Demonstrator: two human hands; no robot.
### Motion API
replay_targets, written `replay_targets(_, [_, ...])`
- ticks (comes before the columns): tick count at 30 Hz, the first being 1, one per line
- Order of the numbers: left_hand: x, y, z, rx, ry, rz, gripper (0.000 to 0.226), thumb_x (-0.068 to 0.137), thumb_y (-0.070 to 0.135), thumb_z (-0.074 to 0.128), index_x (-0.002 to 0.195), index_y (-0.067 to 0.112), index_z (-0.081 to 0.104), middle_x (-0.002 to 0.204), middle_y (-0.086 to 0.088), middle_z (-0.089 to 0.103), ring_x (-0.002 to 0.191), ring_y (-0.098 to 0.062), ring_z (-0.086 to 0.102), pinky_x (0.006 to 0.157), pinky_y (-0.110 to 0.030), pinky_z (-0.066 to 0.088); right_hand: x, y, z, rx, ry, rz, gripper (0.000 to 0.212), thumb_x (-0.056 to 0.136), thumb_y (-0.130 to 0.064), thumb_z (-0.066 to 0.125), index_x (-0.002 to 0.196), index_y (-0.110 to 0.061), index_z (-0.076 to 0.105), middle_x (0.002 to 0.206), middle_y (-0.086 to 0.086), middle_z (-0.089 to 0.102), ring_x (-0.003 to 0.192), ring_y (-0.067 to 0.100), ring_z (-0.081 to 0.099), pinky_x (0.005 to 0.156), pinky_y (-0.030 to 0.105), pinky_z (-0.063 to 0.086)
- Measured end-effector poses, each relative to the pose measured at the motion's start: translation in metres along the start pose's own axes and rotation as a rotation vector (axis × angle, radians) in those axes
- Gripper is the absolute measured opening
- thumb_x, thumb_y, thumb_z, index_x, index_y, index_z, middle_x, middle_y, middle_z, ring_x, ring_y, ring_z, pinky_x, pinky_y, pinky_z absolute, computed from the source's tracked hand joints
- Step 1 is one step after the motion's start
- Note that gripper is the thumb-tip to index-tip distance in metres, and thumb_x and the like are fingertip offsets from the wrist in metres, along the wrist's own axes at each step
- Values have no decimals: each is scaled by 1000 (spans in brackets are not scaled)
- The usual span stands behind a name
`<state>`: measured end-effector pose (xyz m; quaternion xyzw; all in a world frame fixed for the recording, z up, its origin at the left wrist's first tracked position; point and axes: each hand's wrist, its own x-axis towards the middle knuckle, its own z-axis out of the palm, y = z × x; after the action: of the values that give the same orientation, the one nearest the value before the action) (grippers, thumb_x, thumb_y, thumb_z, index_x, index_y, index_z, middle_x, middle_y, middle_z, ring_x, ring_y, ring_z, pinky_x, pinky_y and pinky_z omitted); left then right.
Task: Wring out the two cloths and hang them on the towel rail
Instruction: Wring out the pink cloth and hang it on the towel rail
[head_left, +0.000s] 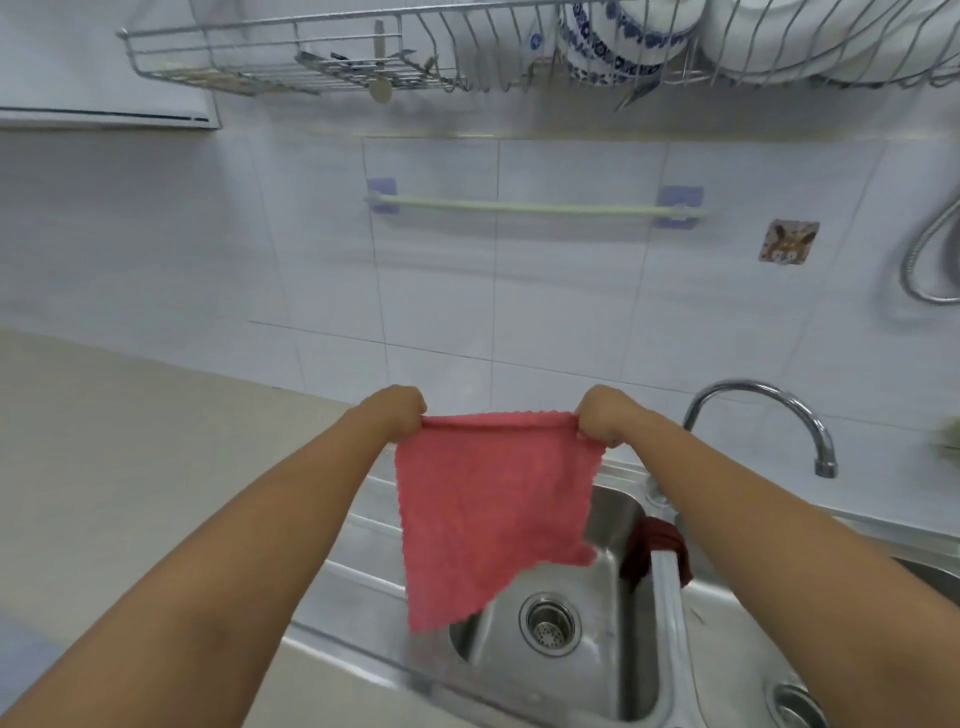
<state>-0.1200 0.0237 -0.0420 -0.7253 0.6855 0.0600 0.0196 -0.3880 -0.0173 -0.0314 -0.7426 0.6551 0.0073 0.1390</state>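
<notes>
A pink cloth (488, 509) hangs spread flat above the sink's left basin. My left hand (395, 413) pinches its top left corner and my right hand (602, 415) pinches its top right corner, so the top edge is stretched between them. A dark red cloth (657, 551) lies draped over the divider between the two basins. The pale towel rail (535, 208) is fixed to the tiled wall above and behind my hands, with nothing on it.
The steel double sink (597, 587) lies below, with a drain (549, 622) in the left basin. A curved tap (769, 410) stands at the right. A wire dish rack (415, 47) with bowls hangs overhead. Beige countertop (130, 467) spreads to the left.
</notes>
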Motion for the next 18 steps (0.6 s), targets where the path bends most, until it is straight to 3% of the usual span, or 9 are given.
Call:
replay_targets(2, [-3, -5, -1, 9, -25, -52, 36, 87, 0, 46, 118, 2, 62, 129, -15, 61, 117, -30, 57, 97, -38, 48, 2, -12, -2, 56, -32, 21, 18, 89, -5, 56, 98, 5, 68, 89, 17, 69, 72, 27, 63, 59, 30, 52])
replay_targets(4, [-7, -9, -15, -54, 88, -133, 38, 88, 3, 45, 122, 6, 61, 130, -14, 59, 119, -32, 56, 97, -40, 47, 3, -29, -11, 142, 119, 24, 24, 90, -7, 49, 103, 2, 68, 108, 18, 69, 92, 32, 66, 64, 29, 49])
replay_targets(8, [-10, -21, -70, -366, 895, -97, 57, 87, -3, 41, 139, 18, 51, 131, -13, 61, 118, -35, 58, 96, -41, 46, 0, -61, -58, 622, 961, -212, 49, 81, -1, 41, 117, -20, 70, 123, 5, 68, 113, 29, 62, 92, 34, 48])
replay_targets(10, [-9, -31, -81, -250, 1255, 66, 57, 85, -11, 42, 135, 12, 55, 132, -13, 61, 120, -33, 59, 104, -45, 42, 2, -63, -70, 462, 1310, -457, 57, 78, 5, 41, 124, -17, 65, 131, 3, 63, 125, 27, 54, 105, 39, 38])
replay_targets(11, [-9, -36, -82, -149, 1202, 109, 55, 84, -12, 43, 132, 11, 58, 130, -14, 63, 118, -34, 60, 103, -46, 43, 3, -60, -68, 262, 1292, -489, 56, 80, 7, 43, 127, -15, 63, 135, 3, 61, 129, 27, 51, 109, 42, 34])
replay_targets(12, [-9, -39, -78, -78, 971, 131, 54, 86, -10, 42, 131, 14, 59, 127, -15, 64, 114, -36, 60, 99, -44, 45, 5, -54, -59, 54, 1109, -453, 53, 83, 7, 44, 128, -14, 61, 136, 5, 59, 130, 28, 49, 111, 44, 31])
replay_targets(14, [-13, -39, -57, 37, 201, 97, 45, 89, -3, 43, 125, 13, 62, 122, -17, 64, 112, -35, 60, 92, -37, 47, 8, -42, -31, -236, 492, -240, 42, 87, 2, 43, 123, -12, 61, 129, 10, 62, 120, 31, 56, 103, 41, 41])
replay_targets(15, [-13, -38, -43, 37, -35, 69, 39, 88, -2, 45, 119, 10, 66, 119, -16, 65, 111, -34, 60, 89, -34, 47, 9, -38, -16, -253, 270, -136, 37, 87, -2, 44, 117, -12, 63, 122, 10, 65, 110, 30, 61, 92, 38, 47])
replay_targets(18, [-11, -39, -21, -63, -36, 1, 39, 82, -4, 46, 105, 13, 73, 109, -10, 70, 102, -29, 64, 85, -34, 50, 11, -43, 4, -38, 161, -46, 30, 83, 0, 46, 100, -9, 70, 102, 10, 70, 90, 27, 65, 71, 30, 47])
